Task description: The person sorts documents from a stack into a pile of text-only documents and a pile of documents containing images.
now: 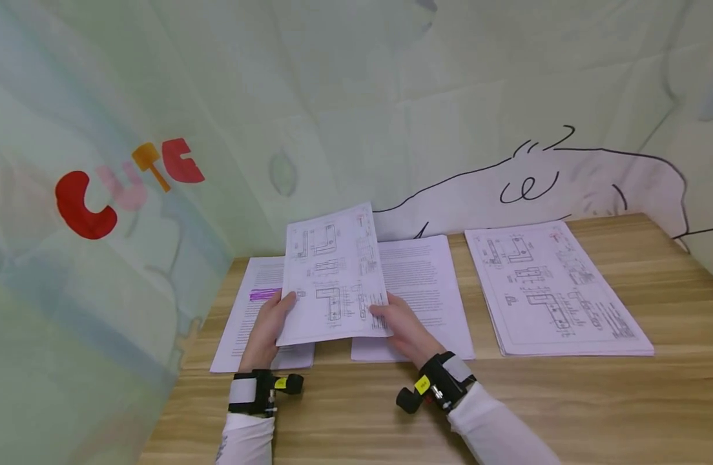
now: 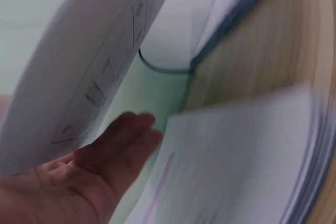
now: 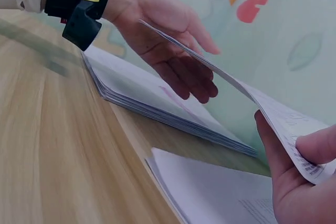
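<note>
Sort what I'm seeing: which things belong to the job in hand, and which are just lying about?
In the job:
held drawing
left grip
right grip

Apparently just lying on the wooden table:
purple-marked stack
middle text stack
far-right drawing stack

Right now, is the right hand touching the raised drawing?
Touching: the right wrist view shows the right hand pinching the raised drawing, thumb against its printed face and fingers behind it.
</note>
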`<state>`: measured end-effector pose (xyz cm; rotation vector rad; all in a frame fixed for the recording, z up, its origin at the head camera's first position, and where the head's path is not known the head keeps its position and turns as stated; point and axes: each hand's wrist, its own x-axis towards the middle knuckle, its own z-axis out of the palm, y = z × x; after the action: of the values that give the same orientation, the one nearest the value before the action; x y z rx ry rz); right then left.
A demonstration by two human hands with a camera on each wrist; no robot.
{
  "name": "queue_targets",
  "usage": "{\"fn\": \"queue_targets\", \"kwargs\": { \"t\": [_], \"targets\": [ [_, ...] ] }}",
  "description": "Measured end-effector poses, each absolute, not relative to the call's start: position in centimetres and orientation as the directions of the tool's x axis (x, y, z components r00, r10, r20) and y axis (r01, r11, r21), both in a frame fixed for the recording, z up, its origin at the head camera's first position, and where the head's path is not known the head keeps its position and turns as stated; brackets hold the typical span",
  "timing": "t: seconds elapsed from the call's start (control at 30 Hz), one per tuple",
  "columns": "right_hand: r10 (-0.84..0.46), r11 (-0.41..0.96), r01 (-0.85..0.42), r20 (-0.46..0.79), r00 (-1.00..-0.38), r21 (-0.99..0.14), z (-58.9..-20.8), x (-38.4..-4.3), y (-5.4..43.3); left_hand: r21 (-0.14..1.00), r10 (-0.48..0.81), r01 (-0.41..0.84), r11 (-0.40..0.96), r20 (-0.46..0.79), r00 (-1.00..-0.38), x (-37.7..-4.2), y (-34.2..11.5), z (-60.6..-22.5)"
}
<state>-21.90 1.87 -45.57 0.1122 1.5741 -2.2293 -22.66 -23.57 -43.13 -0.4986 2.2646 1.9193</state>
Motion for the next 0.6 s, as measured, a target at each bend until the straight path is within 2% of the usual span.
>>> {"fn": "queue_targets", "kwargs": {
  "t": [0.13,0.23,0.4,0.6],
  "targets": [
    [-0.328,-0.248,0.349,-0.261,-0.908,-0.903,-45.1,-21.5,4.0,0.941,-0.048,-0.322,-0.106,-0.329,-0.943,-22.2,-22.0,-43.7],
    [-0.358,-0.193,0.320,-0.238,-0.903,-0.927,-44.4,-21.3,5.6,0.933,0.034,-0.299,-0.202,-0.298,-0.954,-21.9,-20.8,-43.8],
    [-0.360,-0.096,0.249,-0.199,-0.912,-0.964,-43.3,-21.2,8.6,0.950,0.083,-0.241,-0.198,-0.229,-0.970,-21.5,-18.5,-43.6],
    [-0.283,-0.010,0.173,-0.163,-0.945,-0.985,-41.8,-22.0,11.2,0.966,0.102,-0.194,-0.172,-0.179,-0.979,-21.4,-15.4,-43.3]
  ]
}}
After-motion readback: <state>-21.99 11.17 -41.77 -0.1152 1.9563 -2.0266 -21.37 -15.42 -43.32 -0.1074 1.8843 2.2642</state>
